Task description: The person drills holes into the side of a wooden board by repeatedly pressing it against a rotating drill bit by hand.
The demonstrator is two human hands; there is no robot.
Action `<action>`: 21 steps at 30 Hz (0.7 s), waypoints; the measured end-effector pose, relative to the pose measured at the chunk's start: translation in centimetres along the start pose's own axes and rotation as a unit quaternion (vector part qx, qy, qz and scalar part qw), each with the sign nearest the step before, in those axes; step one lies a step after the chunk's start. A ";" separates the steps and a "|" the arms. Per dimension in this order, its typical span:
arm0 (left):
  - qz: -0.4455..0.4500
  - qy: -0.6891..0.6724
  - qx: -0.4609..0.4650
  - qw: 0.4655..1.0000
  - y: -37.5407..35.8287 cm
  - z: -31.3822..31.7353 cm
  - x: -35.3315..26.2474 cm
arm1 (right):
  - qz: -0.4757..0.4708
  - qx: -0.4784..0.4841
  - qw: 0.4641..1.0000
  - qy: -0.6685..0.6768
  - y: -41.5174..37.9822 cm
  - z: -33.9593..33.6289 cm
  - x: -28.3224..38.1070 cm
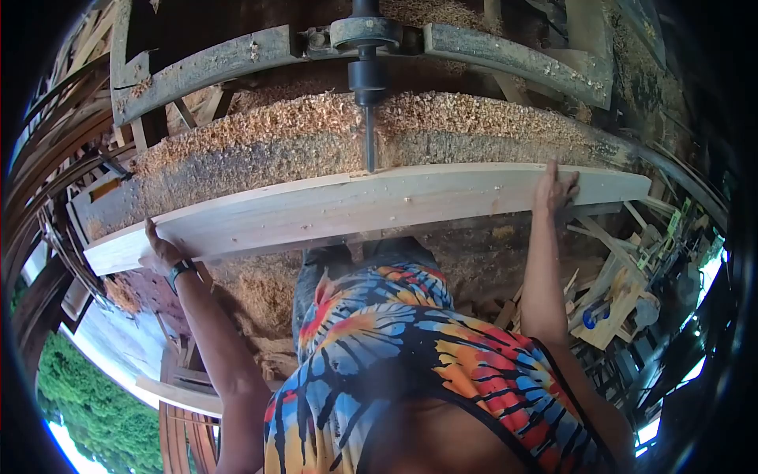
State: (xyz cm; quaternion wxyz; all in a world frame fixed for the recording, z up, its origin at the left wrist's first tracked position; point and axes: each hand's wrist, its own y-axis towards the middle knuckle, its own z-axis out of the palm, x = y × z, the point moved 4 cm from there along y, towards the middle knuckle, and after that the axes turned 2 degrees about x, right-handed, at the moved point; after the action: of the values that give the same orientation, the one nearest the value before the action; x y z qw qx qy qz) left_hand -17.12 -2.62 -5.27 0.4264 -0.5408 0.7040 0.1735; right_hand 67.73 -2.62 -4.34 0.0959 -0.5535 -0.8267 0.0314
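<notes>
A long pale wooden plank point(316, 207) lies across the machine in front of me, with wood chips scattered on it. My left hand point(162, 251), with a dark band on the wrist, grips it near its left end, the thumb over the face. Toward the right end, my right hand point(553, 191) holds the same plank, with a finger reaching to its far edge. Between the hands, a vertical drill bit point(369, 138) hangs from a dark spindle point(367, 75). Its tip is right at the plank's far edge.
Behind the plank, a chip-covered worktable point(474, 146) stretches across. Curved wooden beams point(213, 67) flank the spindle. Wood shavings point(253, 296) heap below on the left. Scrap wood point(608, 308) and a small blue object point(591, 317) are at the right.
</notes>
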 end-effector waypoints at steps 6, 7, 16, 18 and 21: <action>-0.004 0.000 0.029 1.000 1.1 0.5 0.1 | 0.005 0.024 0.999 -0.045 -1.1 1.1 1.5; -0.022 -0.004 0.021 1.000 0.7 0.7 -0.2 | 0.005 0.027 0.999 -0.044 -1.3 1.0 1.8; -0.065 0.007 -0.039 0.997 -2.9 2.5 -4.0 | 0.017 0.004 0.998 -0.056 -2.5 0.3 3.6; -0.063 0.013 -0.042 0.997 -2.7 3.0 -4.2 | 0.014 0.011 0.998 -0.062 -2.0 0.4 3.2; -0.045 0.011 -0.037 0.998 -1.4 3.7 -3.7 | 0.005 0.018 0.996 -0.087 -0.1 1.7 2.1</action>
State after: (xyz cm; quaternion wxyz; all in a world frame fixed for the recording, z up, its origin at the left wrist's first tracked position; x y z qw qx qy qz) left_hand -14.19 1.78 -4.13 0.4060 -0.5894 0.6764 0.1739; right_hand 66.58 -0.64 -5.78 0.0330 -0.5508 -0.8286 0.0946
